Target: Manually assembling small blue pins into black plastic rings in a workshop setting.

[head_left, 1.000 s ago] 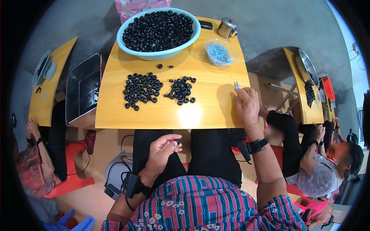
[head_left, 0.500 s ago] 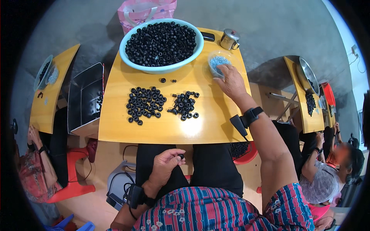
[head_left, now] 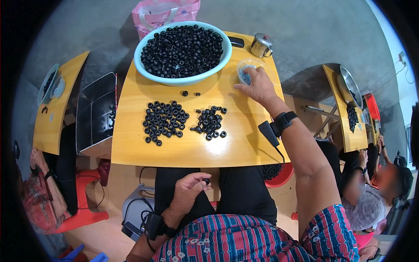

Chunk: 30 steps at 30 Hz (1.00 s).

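My left hand pinched a black ring at its fingertips over my lap — my right hand, fingers loosely spread, dipped into the small clear dish.

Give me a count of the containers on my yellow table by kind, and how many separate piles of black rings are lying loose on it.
Big light blue basin full of black rings: 1
Small clear bowl under the right hand: 1
Metal mug with lid: 1
Loose piles of black rings: 2, the larger on the left and the smaller on the right
Total: 3 containers and 2 piles
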Each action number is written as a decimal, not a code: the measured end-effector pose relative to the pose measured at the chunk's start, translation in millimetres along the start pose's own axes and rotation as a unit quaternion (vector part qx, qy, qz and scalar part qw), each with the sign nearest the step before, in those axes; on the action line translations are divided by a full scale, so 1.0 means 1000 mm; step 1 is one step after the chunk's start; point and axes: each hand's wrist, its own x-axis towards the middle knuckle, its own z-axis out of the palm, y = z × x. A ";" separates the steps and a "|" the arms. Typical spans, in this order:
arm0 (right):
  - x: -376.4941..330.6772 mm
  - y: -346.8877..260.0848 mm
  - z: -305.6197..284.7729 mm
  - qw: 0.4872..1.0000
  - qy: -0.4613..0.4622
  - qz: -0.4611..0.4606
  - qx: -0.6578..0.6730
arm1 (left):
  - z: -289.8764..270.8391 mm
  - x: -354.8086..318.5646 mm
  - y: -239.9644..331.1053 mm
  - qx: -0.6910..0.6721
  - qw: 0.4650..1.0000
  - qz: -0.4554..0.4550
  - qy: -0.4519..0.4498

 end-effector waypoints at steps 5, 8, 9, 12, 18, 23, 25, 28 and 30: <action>0.006 0.012 0.017 0.998 0.064 -0.018 0.017 | 0.001 0.000 0.003 -0.010 1.000 -0.004 -0.004; 0.008 0.014 0.017 0.998 0.048 -0.037 0.004 | 0.001 0.000 0.003 -0.011 1.000 -0.005 -0.006; 0.009 0.014 0.017 0.998 0.047 -0.036 0.004 | 0.001 0.000 0.002 -0.015 1.000 -0.004 -0.006; 0.009 0.009 0.012 0.999 0.020 -0.034 -0.003 | -0.001 0.000 0.002 -0.020 1.000 -0.003 -0.007; 0.007 0.015 0.021 0.994 0.054 -0.093 0.024 | -0.002 0.000 0.001 -0.008 1.000 -0.011 0.000; 0.006 0.007 0.016 0.996 0.037 -0.079 -0.026 | -0.002 -0.001 0.002 0.002 1.000 -0.017 0.004; 0.006 0.005 0.012 0.997 0.020 -0.069 -0.025 | -0.003 0.000 0.001 -0.023 1.000 -0.003 -0.003; 0.006 0.009 0.014 0.997 0.016 -0.076 -0.016 | -0.002 0.000 0.003 -0.020 1.000 -0.002 -0.008; 0.007 0.012 0.018 0.995 0.029 -0.096 -0.008 | -0.002 0.000 0.002 -0.013 1.000 -0.003 -0.006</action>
